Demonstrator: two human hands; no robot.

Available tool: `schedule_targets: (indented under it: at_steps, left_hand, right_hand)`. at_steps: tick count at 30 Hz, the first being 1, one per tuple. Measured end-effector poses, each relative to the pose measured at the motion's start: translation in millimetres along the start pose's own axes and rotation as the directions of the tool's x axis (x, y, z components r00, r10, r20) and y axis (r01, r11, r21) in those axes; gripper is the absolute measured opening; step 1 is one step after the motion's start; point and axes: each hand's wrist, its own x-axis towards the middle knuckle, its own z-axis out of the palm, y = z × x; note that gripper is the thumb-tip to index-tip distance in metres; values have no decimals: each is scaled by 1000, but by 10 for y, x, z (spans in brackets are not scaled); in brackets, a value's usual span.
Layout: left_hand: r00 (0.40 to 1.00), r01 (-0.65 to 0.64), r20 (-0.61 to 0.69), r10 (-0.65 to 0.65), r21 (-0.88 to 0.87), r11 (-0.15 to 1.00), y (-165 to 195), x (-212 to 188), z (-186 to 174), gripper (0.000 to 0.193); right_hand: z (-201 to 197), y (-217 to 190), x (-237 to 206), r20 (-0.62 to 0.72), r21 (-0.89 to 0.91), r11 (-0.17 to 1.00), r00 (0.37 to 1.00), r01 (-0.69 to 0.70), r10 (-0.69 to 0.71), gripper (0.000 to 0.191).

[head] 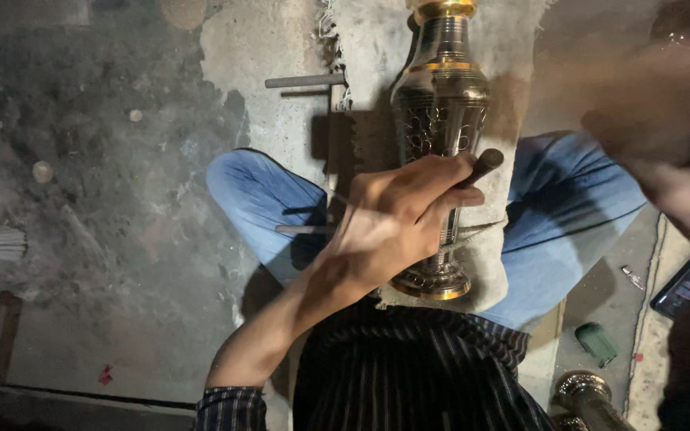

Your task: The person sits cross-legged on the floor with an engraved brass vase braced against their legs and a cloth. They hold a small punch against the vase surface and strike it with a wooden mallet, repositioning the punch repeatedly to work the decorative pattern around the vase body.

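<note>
Brass vase (439, 120) lay across my lap on a grey cloth (485, 255). My left hand (397, 219) gripped a dark punch (482, 165) against it; my blurred right hand's (664, 152) grip I couldn't tell. Slipping could have scarred the engraving.

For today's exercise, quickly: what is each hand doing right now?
Left hand: closed on a dark rod-like tool, over the brass vase.
Right hand: blurred, cannot be told.

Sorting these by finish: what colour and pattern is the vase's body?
Dark metal vase with gold bands and an engraved cell-like pattern, seen in the head view.
</note>
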Motion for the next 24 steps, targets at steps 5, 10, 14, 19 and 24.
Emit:
schedule_targets:
  at_steps: [5,10,14,19,24]
  left_hand:
    - [1000,11,25,-11,-9,1000,52,33,-42,24]
    - [989,36,138,-47,80,996,33,106,-14,24]
    - [974,65,213,-82,86,994,36,135,-65,28]
    - [956,125,269,-115,-19,992,80,189,-131,32]
    - [950,110,295,-101,-11,994,70,255,-120,30]
  right_hand:
    - [176,-189,187,-67,380,858,914,-347,399,45]
    - [21,-255,-63,22,95,980,984,-176,175,67]
    - [132,16,-281,7,-102,943,948,-316,319,75]
    - [94,-263,-162,-17,-18,951,951,-310,310,65]
    - [89,-592,-57,-301,22,996,949,-88,91,65]
